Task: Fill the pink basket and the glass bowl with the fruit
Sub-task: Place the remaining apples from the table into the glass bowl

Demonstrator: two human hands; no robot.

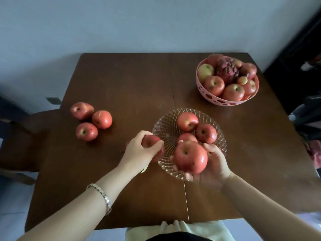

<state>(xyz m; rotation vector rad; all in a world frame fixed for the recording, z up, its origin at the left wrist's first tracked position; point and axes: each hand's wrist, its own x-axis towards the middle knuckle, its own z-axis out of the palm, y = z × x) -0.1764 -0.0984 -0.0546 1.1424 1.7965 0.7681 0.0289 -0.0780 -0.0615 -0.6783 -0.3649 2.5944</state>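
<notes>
Filling is well advanced but not complete. The pink basket, standing at the far right of the table, is heaped to its rim with apples and one dark red, scaly fruit; it appears to have no useful room left. The glass bowl, near the middle of the table, holds three apples grouped toward its far right side, with bare glass showing on its left. Three loose apples lie together on the table well to the left of the bowl, untouched. Two more apples are in the hands. Remaining work, as judged here: five apples to place, most likely all in the glass bowl.

Left hand: fingers curled from above around a small apple, gripping it just beside the bowl's left rim. Whether this apple is clear of the table cannot be told.

Right hand: palm up, fingers spread and cupped beneath a large apple, which is held over the near edge of the bowl, stem end upward. The thumb rests against the apple's right side. The support is loose, not clenched.
</notes>
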